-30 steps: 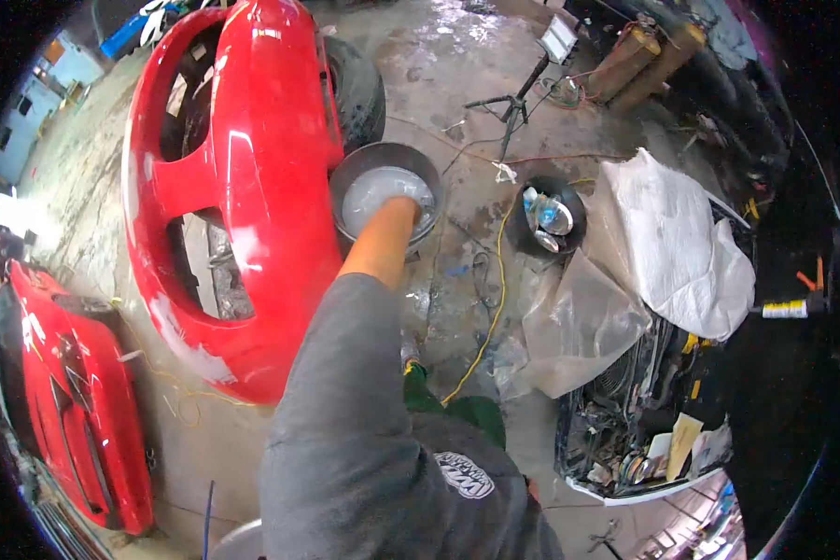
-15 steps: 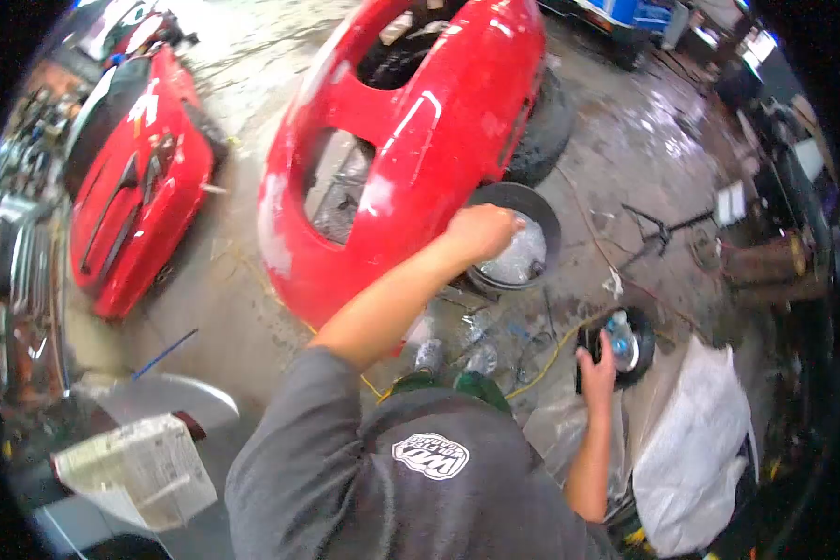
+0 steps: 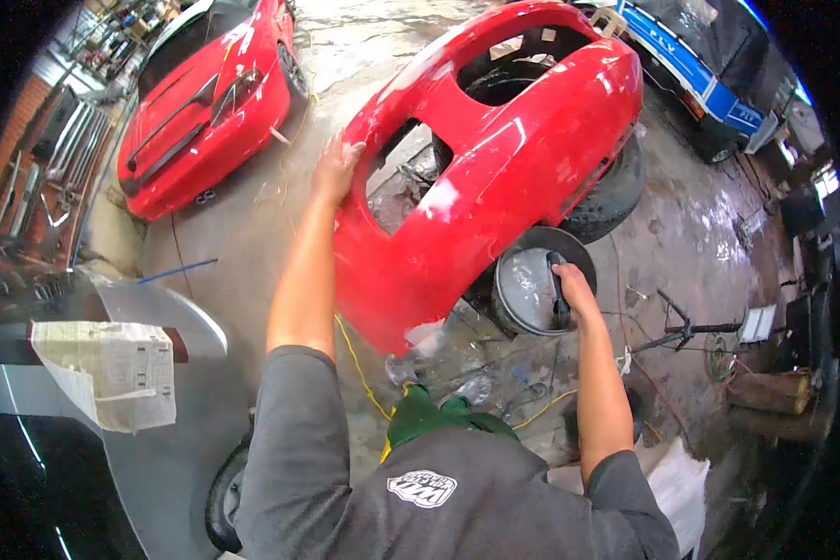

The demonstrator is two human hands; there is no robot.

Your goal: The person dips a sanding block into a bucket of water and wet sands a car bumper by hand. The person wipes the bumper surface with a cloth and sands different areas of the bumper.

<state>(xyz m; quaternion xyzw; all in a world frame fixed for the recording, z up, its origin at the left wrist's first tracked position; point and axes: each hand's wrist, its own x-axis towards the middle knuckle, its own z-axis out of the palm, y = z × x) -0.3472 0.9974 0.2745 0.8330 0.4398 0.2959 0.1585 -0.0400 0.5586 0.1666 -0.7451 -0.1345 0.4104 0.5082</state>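
Observation:
A red car bumper cover point(image 3: 495, 173) with pale patches lies across the middle of the view. My left hand point(image 3: 334, 170) rests against its left edge, fingers stretched out beside a whitish patch. To the right, a dark bucket point(image 3: 583, 247) of greyish water stands close beside the bumper. Above the bucket's right side, my right hand point(image 3: 577, 286) is closed around a long black block point(image 3: 559, 291). Whether the block touches the water, I cannot tell.
Tyres point(image 3: 616, 191) sit under the bumper. A red car point(image 3: 205, 112) stands at upper left, a grey car panel with taped newspaper point(image 3: 112, 373) at lower left. A yellow cord point(image 3: 359, 369) crosses the floor by my feet. A stand point(image 3: 686, 327) is at right.
My left hand has gone from above the bucket to the bumper's left edge. My right hand has moved up from the round black container to the bucket with the black block. The view has shifted.

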